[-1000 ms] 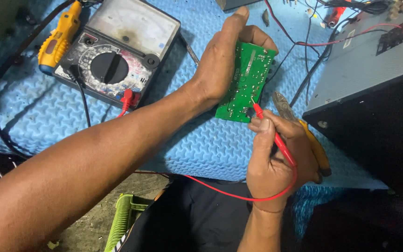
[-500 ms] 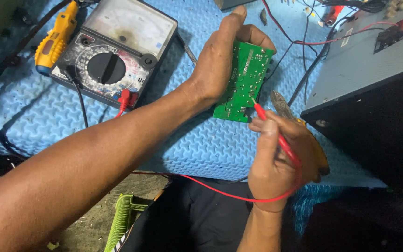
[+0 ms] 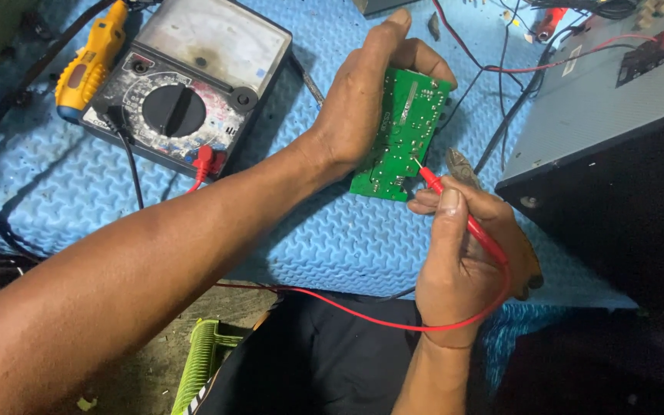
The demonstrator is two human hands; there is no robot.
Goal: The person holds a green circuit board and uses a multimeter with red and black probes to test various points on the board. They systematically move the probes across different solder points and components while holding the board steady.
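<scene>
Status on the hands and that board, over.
Left hand shut on green circuit board, held above the blue mat. Right hand shut on red test probe, tip on the board. Nothing blocking; analog multimeter left.

Green circuit board [image 3: 403, 137] tilted upright, red probe [image 3: 455, 207] touching it

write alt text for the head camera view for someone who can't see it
The left hand holds a small green circuit board upright above a blue foam mat, while the right hand presses a red test probe against the board's lower edge. An analogue multimeter with a black dial lies on the mat to the left.
</scene>
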